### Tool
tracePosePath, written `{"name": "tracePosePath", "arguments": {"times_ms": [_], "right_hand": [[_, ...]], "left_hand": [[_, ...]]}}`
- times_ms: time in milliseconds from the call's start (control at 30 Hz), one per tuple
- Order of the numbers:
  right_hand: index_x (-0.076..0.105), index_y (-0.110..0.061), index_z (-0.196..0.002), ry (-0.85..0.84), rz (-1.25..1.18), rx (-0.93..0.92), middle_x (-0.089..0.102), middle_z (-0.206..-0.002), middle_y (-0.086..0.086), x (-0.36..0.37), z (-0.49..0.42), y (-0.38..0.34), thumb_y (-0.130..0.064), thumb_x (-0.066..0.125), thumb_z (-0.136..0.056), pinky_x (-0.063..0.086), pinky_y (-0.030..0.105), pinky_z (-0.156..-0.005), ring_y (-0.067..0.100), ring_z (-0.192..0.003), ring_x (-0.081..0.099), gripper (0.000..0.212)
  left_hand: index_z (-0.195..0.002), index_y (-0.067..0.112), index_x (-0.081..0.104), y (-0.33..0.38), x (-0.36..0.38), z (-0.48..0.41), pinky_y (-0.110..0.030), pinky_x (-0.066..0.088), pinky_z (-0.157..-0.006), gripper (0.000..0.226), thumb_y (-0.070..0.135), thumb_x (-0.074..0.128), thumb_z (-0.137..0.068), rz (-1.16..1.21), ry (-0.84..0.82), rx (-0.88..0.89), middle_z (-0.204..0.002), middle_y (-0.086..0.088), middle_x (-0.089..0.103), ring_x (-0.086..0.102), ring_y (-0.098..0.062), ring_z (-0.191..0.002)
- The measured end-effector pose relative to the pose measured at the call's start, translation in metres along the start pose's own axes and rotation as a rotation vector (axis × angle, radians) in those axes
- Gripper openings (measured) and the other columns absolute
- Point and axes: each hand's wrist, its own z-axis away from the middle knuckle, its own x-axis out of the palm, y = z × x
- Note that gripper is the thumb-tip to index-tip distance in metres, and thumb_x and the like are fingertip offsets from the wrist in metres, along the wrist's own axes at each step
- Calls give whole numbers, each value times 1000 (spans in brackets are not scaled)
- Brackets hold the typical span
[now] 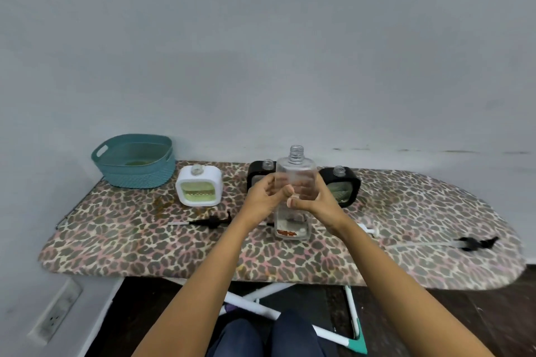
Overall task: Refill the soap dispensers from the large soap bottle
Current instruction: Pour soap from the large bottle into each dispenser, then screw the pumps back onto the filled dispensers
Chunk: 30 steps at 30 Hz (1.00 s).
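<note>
A tall clear bottle (pixel 295 171) with an open threaded neck stands upright on the ironing board, looking nearly empty. My left hand (pixel 265 194) and my right hand (pixel 314 201) both grip its middle from either side. Behind it stand two black dispensers, one (pixel 256 172) to the left and one (pixel 343 185) to the right, both with open necks. A white dispenser (pixel 199 185) holding yellowish soap sits further left, its neck open too.
A teal basket (pixel 135 161) sits at the board's back left corner. Removed pump heads lie on the leopard-print cover (pixel 145 243): a black one (pixel 210 222) left, a white one (pixel 369 231) and a black one (pixel 475 243) right. A wall stands close behind.
</note>
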Motion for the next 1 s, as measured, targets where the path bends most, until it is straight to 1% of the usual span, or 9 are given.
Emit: {"name": "tracePosePath", "arguments": {"times_ms": [133,200,333,467,567,667,733,867,1000], "right_hand": [[51,-25,-124,142,-15,-18,63,-121,7,-45,16,-3,5,79,-69,55,44,-90,26,-111,63,68],[52,-24,-122,239,-25,-45,64,-119,8,-70,23,-5,7,79,-68,55,44,-88,28,-109,63,68],[44,-13,-129,400,12,-96,62,-122,9,-127,33,-5,7,77,-69,57,34,-83,21,-109,63,71],[47,-15,-123,531,118,-99,59,-122,11,-176,35,2,0,78,-74,55,22,-77,19,-108,61,61],[47,-12,-126,554,183,-97,59,-122,10,-204,30,12,-1,78,-75,55,29,-82,21,-107,61,61],[43,-7,-129,560,213,-71,57,-116,4,-221,25,15,2,74,-77,53,16,-72,10,-101,60,61],[42,-6,-129,560,222,-43,57,-110,-2,-229,20,18,3,73,-78,51,14,-69,5,-97,59,61],[34,-6,-131,573,222,1,50,-120,7,-244,10,24,3,72,-79,49,30,-83,19,-107,54,65],[36,-2,-128,554,208,19,50,-122,9,-249,9,30,7,69,-80,48,25,-79,25,-113,51,59]], "left_hand": [[-130,22,46,5,37,-8,-14,47,-84,63,48,64,-76,-44,-47,3,-118,9,58,56,0,-105],[-136,19,39,5,52,-12,-15,44,-87,66,47,61,-80,-57,-62,-3,-126,4,54,54,-4,-109],[-142,19,32,0,80,-16,-16,41,-88,74,52,56,-80,-83,-106,-23,-136,-1,49,50,-8,-114],[-142,18,31,-9,99,-20,-20,43,-92,70,48,57,-85,-110,-131,-29,-138,-3,47,50,-12,-120],[-142,18,33,-17,106,-23,-26,45,-97,76,54,57,-80,-139,-129,-33,-138,-3,48,50,-14,-121],[-140,21,36,-25,108,-25,-27,46,-97,71,54,58,-81,-173,-117,-29,-136,-1,49,52,-11,-117],[-139,23,37,-31,107,-27,-30,46,-98,67,52,58,-82,-192,-115,-34,-136,-1,50,52,-12,-117],[-137,23,40,-40,105,-26,-29,44,-101,63,50,59,-83,-220,-138,-42,-134,1,50,51,-11,-119],[-136,23,41,-44,104,-22,-31,42,-104,64,54,57,-82,-271,-160,-43,-132,4,51,49,-9,-120]]}}
